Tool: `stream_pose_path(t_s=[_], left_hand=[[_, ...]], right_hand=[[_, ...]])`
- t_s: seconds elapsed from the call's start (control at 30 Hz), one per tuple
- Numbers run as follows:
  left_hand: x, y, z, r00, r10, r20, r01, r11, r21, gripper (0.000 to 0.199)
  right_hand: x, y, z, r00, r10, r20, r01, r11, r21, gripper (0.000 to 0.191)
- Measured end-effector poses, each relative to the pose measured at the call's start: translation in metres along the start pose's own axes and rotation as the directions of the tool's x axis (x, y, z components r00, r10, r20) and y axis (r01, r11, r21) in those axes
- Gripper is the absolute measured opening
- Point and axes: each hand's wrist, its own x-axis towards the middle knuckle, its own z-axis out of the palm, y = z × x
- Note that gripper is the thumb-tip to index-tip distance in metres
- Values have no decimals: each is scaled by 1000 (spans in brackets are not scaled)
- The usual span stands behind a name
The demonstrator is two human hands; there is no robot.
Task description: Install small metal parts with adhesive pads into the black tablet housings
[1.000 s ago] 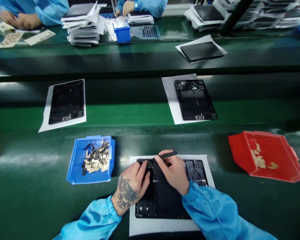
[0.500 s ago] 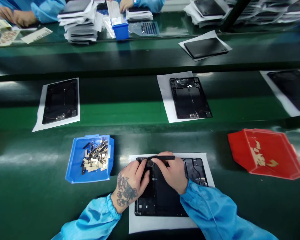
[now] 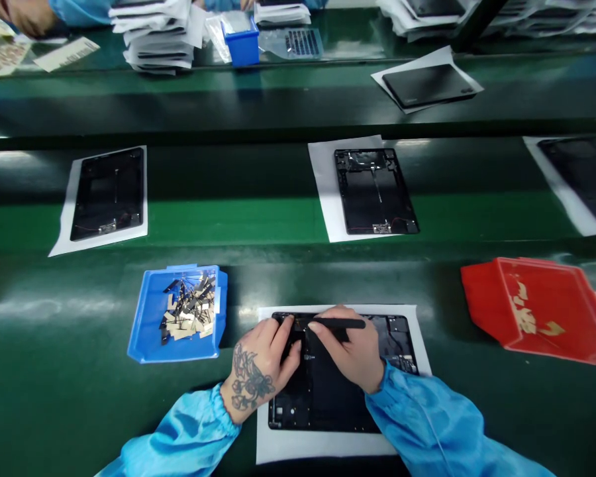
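Observation:
An opened black tablet housing (image 3: 338, 391) lies sideways on a white paper sheet (image 3: 328, 449) in front of me. My left hand (image 3: 263, 364), tattooed on its back, rests on the housing's upper left corner. Its index finger and thumb are apart, with the fingertips on the housing and nothing visible between them. Above the middle of the housing, my right hand (image 3: 352, 348) is closed around slim black tweezers (image 3: 342, 323). Their tip points left toward the upper edge, and the finest part is hard to make out.
A blue bin (image 3: 146, 324) of small taped parts stands left; a red bin (image 3: 566, 311) with tan scraps stands right. Beyond, housings on paper, including a middle one (image 3: 377, 199), lie along the green line. Stacked sheets (image 3: 159, 40) and a co-worker's hand (image 3: 32, 16) are at the far side.
My right hand has shifted slightly right and down with the tweezers, whose tip has come away from my left fingertips. My left hand stays at the corner. The view has tilted slightly.

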Motion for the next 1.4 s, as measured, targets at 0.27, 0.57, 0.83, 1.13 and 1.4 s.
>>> stream_pose_path(t_s=[0.27,0.57,0.83,1.13,1.4], left_hand=[[-1,0,1,1000,-1,6,1,1000,-7,36],[-1,0,1,1000,-3,12,3,1000,10,37],[-3,0,1,1000,-12,11,12,1000,10,37],[-2,-2,1,1000,0,-11,-1,1000,-5,40],[-3,-2,-1,1000,-4,15,4,1000,-10,41]], right_hand=[[-1,0,1,1000,-23,-17,22,999,-38,5],[-1,1,0,997,-12,-76,8,999,-46,5],[-2,1,3,998,1,-55,-1,1000,0,5],[0,4,4,933,358,-29,-347,920,180,10],[2,6,5,927,375,-18,-371,921,116,11]])
